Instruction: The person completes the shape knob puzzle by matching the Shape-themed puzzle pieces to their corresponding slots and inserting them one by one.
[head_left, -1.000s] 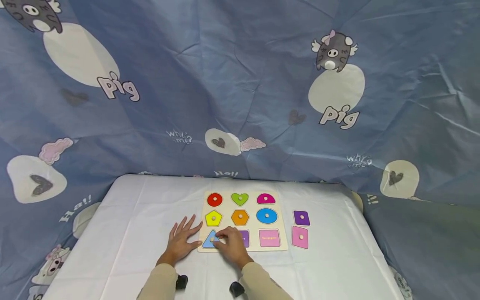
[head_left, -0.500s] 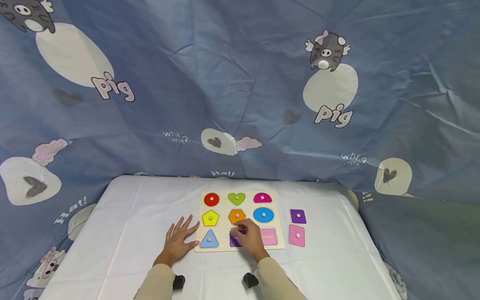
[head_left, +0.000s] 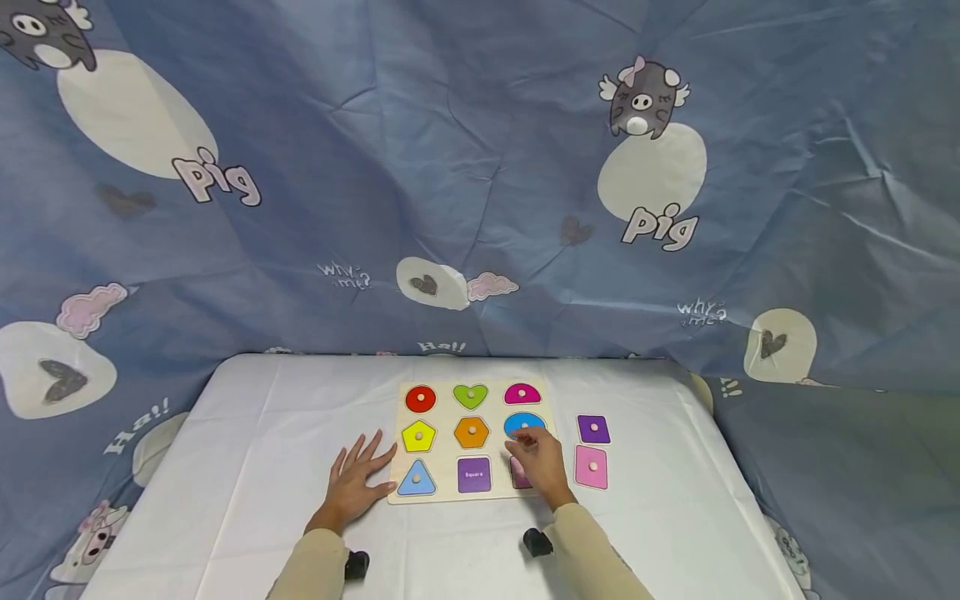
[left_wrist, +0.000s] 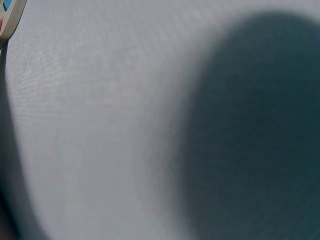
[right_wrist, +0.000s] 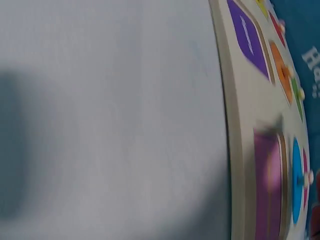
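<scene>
A pale wooden knob puzzle board [head_left: 445, 463] lies on the white cloth. My left hand [head_left: 351, 487] rests flat at its left edge, fingers spread and the thumb at the rim beside the blue triangle piece [head_left: 415, 483]. Over the board's lower right corner hovers my right hand [head_left: 543, 465], fingers loosely bent with nothing seen between them. It partly covers the pink rectangular recess [right_wrist: 267, 185] and the blue oval piece [head_left: 517, 421]. The purple recess [head_left: 474, 483] is bare and reads "Square". Right of the board lie a purple square piece [head_left: 587, 434] and a pink rectangle piece [head_left: 591, 481].
Seated in the upper rows are a red circle [head_left: 413, 403], a green heart [head_left: 470, 402], a magenta half-circle [head_left: 522, 398], a yellow pentagon [head_left: 418, 444] and an orange hexagon [head_left: 472, 442]. Behind the white-covered table [head_left: 300, 417] hangs a blue patterned cloth [head_left: 480, 192].
My right hand has moved rightward from the blue triangle, across the square recess, to above the pink recess. The triangle stays in its place, and my left hand has stayed at the board's edge.
</scene>
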